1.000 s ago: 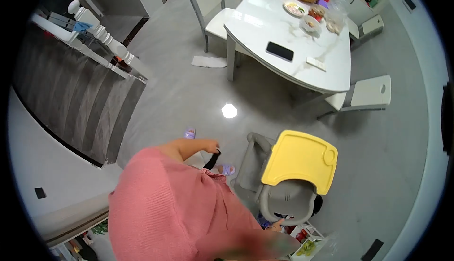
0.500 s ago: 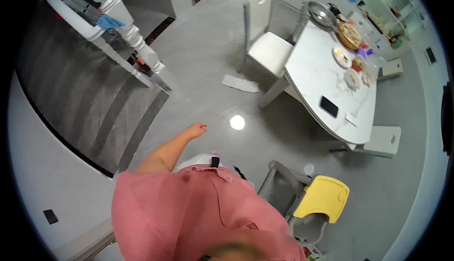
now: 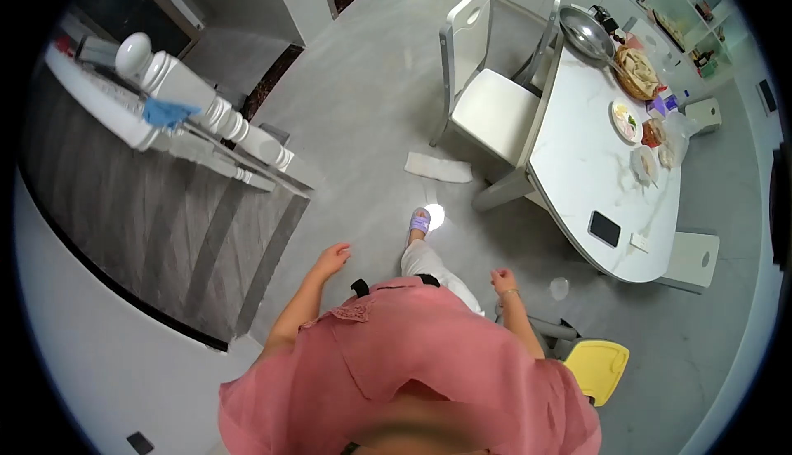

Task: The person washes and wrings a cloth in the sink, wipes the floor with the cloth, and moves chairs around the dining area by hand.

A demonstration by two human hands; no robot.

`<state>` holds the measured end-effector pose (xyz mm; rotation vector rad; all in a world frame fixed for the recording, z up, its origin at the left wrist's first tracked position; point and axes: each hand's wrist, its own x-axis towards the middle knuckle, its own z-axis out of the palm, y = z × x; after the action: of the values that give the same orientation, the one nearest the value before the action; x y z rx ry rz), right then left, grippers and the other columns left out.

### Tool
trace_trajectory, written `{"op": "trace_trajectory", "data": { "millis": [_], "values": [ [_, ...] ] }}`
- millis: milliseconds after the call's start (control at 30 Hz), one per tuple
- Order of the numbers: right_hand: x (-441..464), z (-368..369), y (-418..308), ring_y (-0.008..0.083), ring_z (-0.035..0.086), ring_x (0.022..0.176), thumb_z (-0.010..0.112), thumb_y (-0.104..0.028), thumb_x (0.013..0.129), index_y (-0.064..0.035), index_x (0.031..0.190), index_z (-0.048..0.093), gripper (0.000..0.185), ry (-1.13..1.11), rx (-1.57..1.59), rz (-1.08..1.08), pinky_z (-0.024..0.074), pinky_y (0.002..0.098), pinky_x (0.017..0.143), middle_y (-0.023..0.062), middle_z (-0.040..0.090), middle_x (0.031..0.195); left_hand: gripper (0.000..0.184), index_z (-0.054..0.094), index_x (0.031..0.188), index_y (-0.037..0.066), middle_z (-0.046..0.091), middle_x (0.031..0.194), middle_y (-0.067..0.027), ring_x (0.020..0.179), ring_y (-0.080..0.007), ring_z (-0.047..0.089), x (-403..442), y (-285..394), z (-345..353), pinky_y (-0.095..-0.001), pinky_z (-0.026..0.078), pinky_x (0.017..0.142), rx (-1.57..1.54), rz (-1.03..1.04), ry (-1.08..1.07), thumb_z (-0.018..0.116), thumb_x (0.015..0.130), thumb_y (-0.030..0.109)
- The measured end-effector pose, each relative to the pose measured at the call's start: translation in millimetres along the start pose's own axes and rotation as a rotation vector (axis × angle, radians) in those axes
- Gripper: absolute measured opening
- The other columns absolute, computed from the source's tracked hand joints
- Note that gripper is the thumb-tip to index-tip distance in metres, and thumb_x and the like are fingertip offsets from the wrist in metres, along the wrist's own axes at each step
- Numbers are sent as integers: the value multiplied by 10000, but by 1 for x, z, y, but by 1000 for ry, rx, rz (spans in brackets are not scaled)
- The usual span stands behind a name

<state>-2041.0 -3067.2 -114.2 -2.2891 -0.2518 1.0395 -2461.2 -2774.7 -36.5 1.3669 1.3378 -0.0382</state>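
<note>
My left hand (image 3: 334, 258) hangs in the air left of my body, its fingers loosely bent and a little apart. It holds nothing that I can see, and bare floor lies below it. My right hand (image 3: 502, 281), with a bracelet at the wrist, hangs on the other side, fingers relaxed and nothing visible in them. Nearest to it is the high chair with a yellow tray (image 3: 596, 370), partly hidden by my arm and pink top (image 3: 412, 339). One foot in a purple slipper (image 3: 420, 221) is stretched out ahead on the grey floor.
On the right stands a white table (image 3: 577, 158) bearing a phone (image 3: 605, 229), a metal pan (image 3: 587, 33), a basket of food (image 3: 637, 74) and several dishes. A white chair (image 3: 495, 115) stands beside it. A white cloth (image 3: 438, 167) lies on the floor. Stairs with a white railing post (image 3: 190, 92) are left.
My right hand and slippered foot have come into view. The table and cloth now sit lower and further right in view. More of the high chair is covered by my body.
</note>
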Motion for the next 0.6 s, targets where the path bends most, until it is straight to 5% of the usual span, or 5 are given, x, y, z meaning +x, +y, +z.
{"op": "trace_trajectory", "data": {
  "millis": [267, 333, 433, 533, 600],
  "values": [
    [113, 46, -151, 145, 600, 651, 613, -319, 792, -38, 864, 577, 292, -157, -291, -209, 468, 301, 592, 52, 627, 723, 382, 524, 1200, 62, 630, 925, -39, 734, -125, 578, 82, 56, -91, -259, 448, 638, -70, -237, 119, 536, 857, 229],
    [155, 48, -172, 301, 590, 757, 630, -342, 752, -23, 822, 578, 331, -194, -170, -238, 454, 366, 695, 156, 622, 792, 377, 516, 1211, 72, 629, 941, -32, 743, -116, 575, 99, 68, -107, -258, 444, 635, -84, -214, 137, 524, 869, 231],
    [186, 39, -230, 298, 586, 730, 627, -324, 755, -21, 788, 559, 312, -151, -147, -237, 450, 372, 675, 154, 614, 762, 364, 507, 1222, 98, 628, 947, -14, 745, -94, 565, 126, 96, -117, -255, 439, 622, -249, -227, 194, 519, 881, 223],
    [204, 33, -284, 286, 591, 730, 624, -305, 765, -26, 795, 568, 286, -101, -127, -241, 454, 366, 677, 148, 620, 768, 346, 510, 1222, 127, 628, 954, -4, 726, -75, 556, 160, 109, -130, -246, 435, 614, -328, -267, 171, 518, 889, 219],
    [209, 35, -311, 118, 545, 620, 630, -271, 803, -41, 873, 582, 245, -67, -107, -196, 461, 280, 604, 35, 609, 723, 358, 493, 1240, 142, 626, 1005, -15, 755, -87, 560, 185, 118, -143, -250, 439, 641, -295, -297, 107, 516, 893, 228]
  ]
}}
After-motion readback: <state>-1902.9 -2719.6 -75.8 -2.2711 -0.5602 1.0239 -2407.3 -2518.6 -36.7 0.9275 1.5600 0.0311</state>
